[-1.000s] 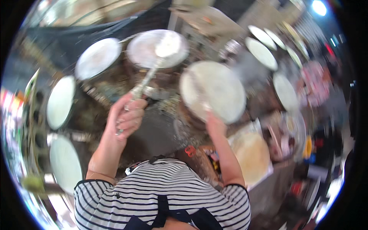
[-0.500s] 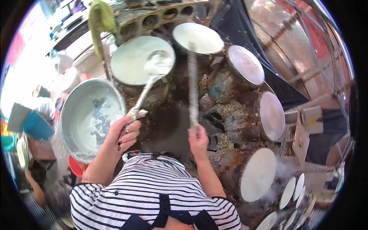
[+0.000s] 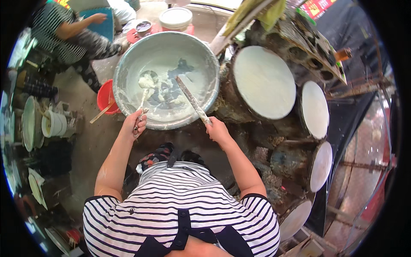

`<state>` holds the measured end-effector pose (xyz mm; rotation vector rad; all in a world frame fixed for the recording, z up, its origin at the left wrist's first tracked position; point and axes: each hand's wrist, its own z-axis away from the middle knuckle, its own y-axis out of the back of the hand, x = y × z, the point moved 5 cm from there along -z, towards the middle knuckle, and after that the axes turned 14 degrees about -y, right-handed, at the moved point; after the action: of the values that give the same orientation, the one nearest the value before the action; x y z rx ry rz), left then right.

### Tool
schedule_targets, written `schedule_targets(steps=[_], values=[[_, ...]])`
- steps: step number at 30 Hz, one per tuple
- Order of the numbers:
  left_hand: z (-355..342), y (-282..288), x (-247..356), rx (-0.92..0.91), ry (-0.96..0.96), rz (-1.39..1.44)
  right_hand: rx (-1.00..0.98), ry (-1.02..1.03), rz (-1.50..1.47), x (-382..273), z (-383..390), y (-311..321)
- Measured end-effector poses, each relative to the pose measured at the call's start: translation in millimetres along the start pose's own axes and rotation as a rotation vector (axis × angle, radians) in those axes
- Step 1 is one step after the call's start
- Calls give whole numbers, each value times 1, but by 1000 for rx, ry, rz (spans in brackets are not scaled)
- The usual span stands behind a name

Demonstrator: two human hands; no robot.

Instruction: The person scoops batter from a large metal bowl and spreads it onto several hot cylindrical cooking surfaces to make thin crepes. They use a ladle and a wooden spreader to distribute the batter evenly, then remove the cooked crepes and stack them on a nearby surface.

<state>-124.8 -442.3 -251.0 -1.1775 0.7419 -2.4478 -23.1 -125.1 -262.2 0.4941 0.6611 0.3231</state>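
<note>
A large grey metal basin (image 3: 118, 66) stands in front of me, white batter (image 3: 171, 113) smeared over its bottom and walls. My left hand (image 3: 134, 124) is closed round the handle of a ladle (image 3: 148, 80). The ladle's bowl, coated with thick batter, is inside the basin on the left. Closed on the end of a long flat batter-crusted stick (image 3: 190, 98), my right hand (image 3: 218, 129) is at the basin's lower right edge. The stick slants up and left over the basin. To the right, a round griddle (image 3: 264, 82) is covered with a pale layer.
More round griddles (image 3: 314, 109) on rusty drum stoves (image 3: 293, 160) curve down my right side. A red bucket (image 3: 107, 100) with a wooden stick leans by the basin's left. A lidded white bucket (image 3: 175, 18) stands behind it. Another person (image 3: 64, 40) is at the upper left.
My view has turned left, bringing the basin in front of me. The ladle and the stick have moved from above the griddles to the basin, both still in my hands.
</note>
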Motion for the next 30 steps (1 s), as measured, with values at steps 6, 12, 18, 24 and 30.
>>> schedule_targets(steps=[6,12,18,24,30], values=[[-84,58,-15,197,27,-170,205,161,602,-60,-105,-36],[-162,81,-20,228,-12,-768,117,272,716,-113,-159,-99],[-228,142,-45,256,-394,-1365,223,177,558,-133,-182,-79],[-218,108,-62,242,-225,-1297,99,64,460,-113,-163,-117],[-211,55,-40,237,106,-347,45,168,365,-126,-161,-120]])
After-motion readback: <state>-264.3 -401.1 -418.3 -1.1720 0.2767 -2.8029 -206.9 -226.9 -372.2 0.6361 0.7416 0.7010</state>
